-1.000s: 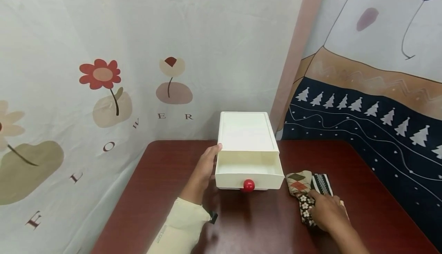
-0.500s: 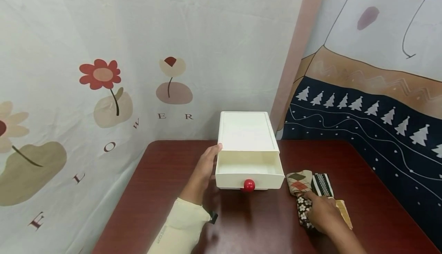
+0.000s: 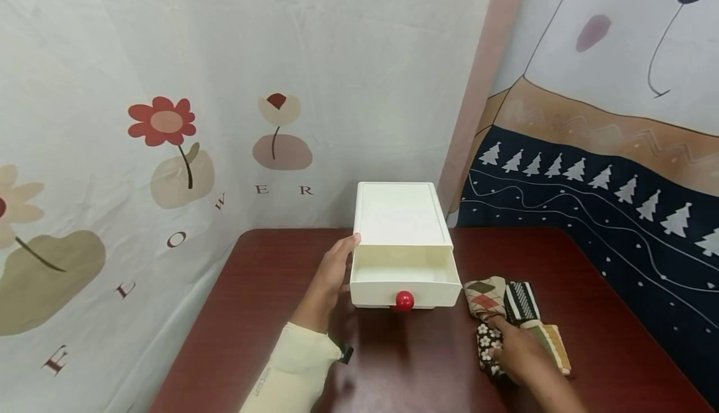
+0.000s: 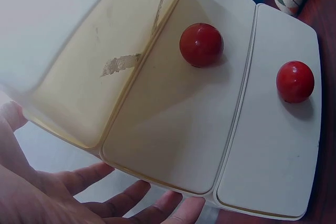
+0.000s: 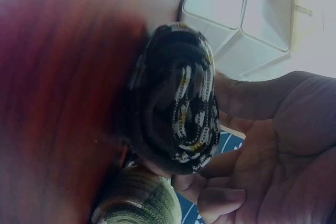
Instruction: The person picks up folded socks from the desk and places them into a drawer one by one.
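Note:
A white drawer unit (image 3: 401, 213) stands on the table with its top drawer (image 3: 404, 294) pulled out, a red knob (image 3: 404, 301) on its front. My left hand (image 3: 330, 271) rests along the unit's left side, thumb at the top edge; the left wrist view shows its fingers (image 4: 123, 198) fairly straight. Two lower drawer fronts, each with a red knob (image 4: 201, 44), stay pushed in there. At the right, my right hand (image 3: 522, 352) grips a rolled black floral sock (image 3: 487, 345) between thumb and fingers. Its dark coiled end shows in the right wrist view.
Beside the gripped sock lie a folded argyle sock (image 3: 486, 296), a black-and-white striped sock (image 3: 521, 301) and a green-and-yellow one (image 3: 553, 341). They lie on the dark red table (image 3: 269, 313). A printed cloth backdrop (image 3: 314, 57) hangs behind the table.
My right hand has shifted slightly left with the floral sock, and more of the green-and-yellow sock shows. The left hand and the drawer unit have not visibly moved.

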{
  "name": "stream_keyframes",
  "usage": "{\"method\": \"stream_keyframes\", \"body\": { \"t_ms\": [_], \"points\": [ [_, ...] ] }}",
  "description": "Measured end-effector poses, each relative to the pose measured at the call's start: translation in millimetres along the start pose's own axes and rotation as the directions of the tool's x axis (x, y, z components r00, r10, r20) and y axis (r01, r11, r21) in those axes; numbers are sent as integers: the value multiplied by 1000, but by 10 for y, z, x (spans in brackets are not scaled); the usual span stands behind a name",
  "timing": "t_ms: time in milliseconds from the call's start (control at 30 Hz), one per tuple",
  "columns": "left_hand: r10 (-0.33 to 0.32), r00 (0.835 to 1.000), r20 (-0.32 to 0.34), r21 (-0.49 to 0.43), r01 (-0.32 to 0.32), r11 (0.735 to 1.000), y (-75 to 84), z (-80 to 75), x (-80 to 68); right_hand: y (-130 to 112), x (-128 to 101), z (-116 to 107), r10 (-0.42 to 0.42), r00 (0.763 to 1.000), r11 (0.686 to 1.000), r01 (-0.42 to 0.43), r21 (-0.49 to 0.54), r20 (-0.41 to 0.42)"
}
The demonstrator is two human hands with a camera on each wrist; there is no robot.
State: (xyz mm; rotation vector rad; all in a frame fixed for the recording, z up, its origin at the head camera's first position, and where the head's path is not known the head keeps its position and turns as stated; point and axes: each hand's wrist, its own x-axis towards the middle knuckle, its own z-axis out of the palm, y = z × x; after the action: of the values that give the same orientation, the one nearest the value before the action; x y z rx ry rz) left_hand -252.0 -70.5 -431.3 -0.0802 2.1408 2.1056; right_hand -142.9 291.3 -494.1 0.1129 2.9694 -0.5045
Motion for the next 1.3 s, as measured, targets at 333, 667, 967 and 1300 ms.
{"method": "stream_keyframes", "body": {
  "t_ms": [333,667,967,1300],
  "points": [
    [-1,1000,2,12,1,1000,5,-13,-12,-94,-57,-106,-8,996,999,4,37,87],
    [-6,1000,-6,4,6,1000,18,-17,-20,-83,-65,-75,-37,999,994,34,104,28],
    [-10,1000,-11,4,10,1000,12,-14,-23,39,-33,30,-58,997,987,66,148,-58],
    [-7,1000,-7,5,7,1000,22,-27,-35,-123,-205,-273,-96,995,958,102,268,-35]
  ]
}}
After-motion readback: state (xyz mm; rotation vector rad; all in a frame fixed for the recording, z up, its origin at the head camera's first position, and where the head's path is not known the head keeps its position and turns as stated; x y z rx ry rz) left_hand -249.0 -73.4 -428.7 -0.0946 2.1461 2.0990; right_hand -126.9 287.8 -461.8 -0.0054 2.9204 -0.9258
